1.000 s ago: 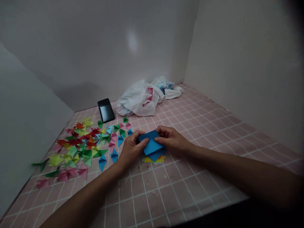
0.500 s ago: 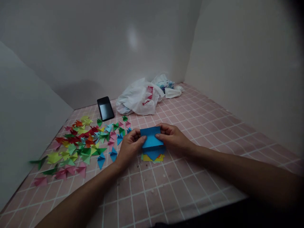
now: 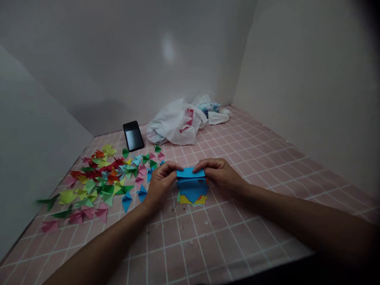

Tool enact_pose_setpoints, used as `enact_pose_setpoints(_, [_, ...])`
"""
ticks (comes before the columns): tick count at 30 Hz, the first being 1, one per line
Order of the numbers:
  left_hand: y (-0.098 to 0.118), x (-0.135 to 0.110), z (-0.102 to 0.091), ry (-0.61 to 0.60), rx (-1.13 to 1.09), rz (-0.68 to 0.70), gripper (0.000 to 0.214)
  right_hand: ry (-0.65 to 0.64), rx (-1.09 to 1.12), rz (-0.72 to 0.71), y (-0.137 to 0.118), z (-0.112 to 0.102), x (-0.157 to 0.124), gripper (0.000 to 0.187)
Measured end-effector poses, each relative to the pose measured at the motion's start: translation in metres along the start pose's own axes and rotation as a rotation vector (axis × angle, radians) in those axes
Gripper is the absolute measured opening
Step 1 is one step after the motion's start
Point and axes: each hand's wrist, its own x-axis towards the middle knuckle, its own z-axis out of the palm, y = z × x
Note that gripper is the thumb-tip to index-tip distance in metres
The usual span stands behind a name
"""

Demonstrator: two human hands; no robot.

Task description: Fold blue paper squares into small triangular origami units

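Observation:
My left hand (image 3: 162,183) and my right hand (image 3: 218,174) pinch the two upper corners of a folded blue origami paper (image 3: 191,185) between finger and thumb. A narrow folded strip runs along its top edge, and a pointed blue flap hangs below. Under it, on the mat, lies a small stack of folded paper with yellow showing (image 3: 190,200). To the left of my left hand spreads a heap of multicoloured folded paper triangles (image 3: 101,178), with blue ones closest to that hand.
The pink grid mat (image 3: 190,245) runs back to white walls (image 3: 118,67) on three sides. A black tablet (image 3: 133,135) lies at the far edge, beside a crumpled white plastic bag (image 3: 175,123) and a white cloth (image 3: 217,117).
The blue paper now shows only a narrow strip above its lower part, where a taller panel stood before. Both hands have come slightly lower and closer to the stack.

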Motion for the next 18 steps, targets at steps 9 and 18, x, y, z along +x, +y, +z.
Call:
enact_pose_setpoints(9, [0.0001, -0.0014, 0.0000, -0.005, -0.014, 0.001, 0.006, -0.003, -0.018, -0.028, 0.0006, -0.0004, 0.0003, 0.007])
enact_pose_setpoints(18, [-0.0029, -0.0010, 0.0014, -0.053, -0.098, -0.071, 0.028, -0.029, 0.050, 0.033, 0.0013, -0.0010, 0.0021, 0.030])
